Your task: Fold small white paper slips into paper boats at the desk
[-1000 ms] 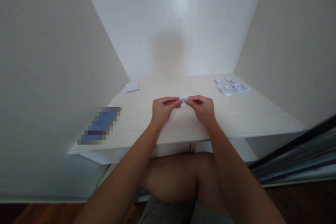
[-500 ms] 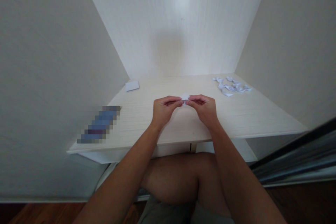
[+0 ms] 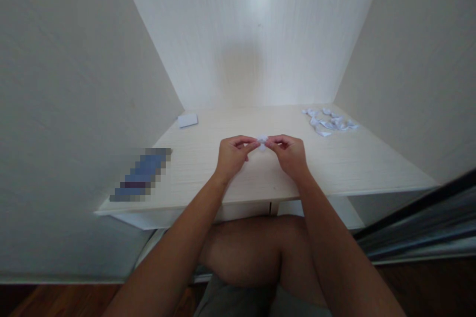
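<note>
A small piece of white paper is pinched between my two hands, above the middle of the pale desk. My left hand grips its left side between thumb and fingers. On its right side, my right hand holds it in the same kind of pinch. The fingertips cover much of the paper, so its exact shape is hard to make out. Several folded or twisted white paper pieces lie in a loose group at the back right of the desk.
At the back left lies a flat white stack of paper or small pad. A blurred-out bluish flat object rests near the left wall. Walls enclose the desk at the back and both sides. My legs are under its front edge.
The fingers of both hands have shifted slightly on the white paper, and a lower finger of my left hand has loosened downward. Everything else stays in place.
</note>
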Motion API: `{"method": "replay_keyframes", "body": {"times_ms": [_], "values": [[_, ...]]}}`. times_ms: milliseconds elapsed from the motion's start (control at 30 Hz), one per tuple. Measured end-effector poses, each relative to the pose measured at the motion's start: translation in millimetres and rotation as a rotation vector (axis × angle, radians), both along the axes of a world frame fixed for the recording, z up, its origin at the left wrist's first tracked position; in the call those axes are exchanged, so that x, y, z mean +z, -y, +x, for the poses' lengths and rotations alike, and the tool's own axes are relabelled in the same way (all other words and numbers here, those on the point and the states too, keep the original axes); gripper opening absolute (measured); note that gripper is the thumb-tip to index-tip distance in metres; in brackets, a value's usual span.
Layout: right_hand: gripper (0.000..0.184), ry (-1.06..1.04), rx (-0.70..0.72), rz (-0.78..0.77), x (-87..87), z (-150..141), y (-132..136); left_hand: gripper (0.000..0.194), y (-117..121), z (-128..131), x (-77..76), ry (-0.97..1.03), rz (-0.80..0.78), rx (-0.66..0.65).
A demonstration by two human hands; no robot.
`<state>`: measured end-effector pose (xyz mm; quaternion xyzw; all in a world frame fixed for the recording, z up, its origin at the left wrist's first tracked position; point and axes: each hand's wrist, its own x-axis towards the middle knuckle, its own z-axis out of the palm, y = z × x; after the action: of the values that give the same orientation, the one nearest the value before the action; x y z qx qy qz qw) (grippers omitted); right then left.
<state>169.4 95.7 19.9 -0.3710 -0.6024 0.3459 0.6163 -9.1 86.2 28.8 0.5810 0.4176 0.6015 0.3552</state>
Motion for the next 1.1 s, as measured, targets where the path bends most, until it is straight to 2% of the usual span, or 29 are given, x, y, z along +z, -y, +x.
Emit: {"method": "replay_keyframes", "body": {"times_ms": [233, 400, 600, 900, 1100], "values": [[0.019, 0.01, -0.019, 0.002, 1.2, -0.2, 0.3, 0.027, 4.7, 3.8, 2.0, 0.114, -0.065, -0.084], [0.025, -0.036, -0.004, -0.01, 0.3, -1.7, -1.2, 0.03, 5.1, 4.4, 2.7, 0.163, -0.073, -0.105], [0.025, -0.074, 0.017, -0.005, -1.2, -1.9, -2.4, 0.034, 6.8, 4.0, 3.9, 0.198, -0.08, -0.146], [0.024, -0.058, 0.033, -0.012, -0.7, -2.5, -1.7, 0.04, 4.7, 4.6, 4.1, 0.17, -0.084, -0.113], [0.025, -0.076, 0.05, -0.025, -0.6, -2.6, -2.5, 0.031, 0.5, 3.9, 0.5, 0.132, -0.034, -0.08]]}}
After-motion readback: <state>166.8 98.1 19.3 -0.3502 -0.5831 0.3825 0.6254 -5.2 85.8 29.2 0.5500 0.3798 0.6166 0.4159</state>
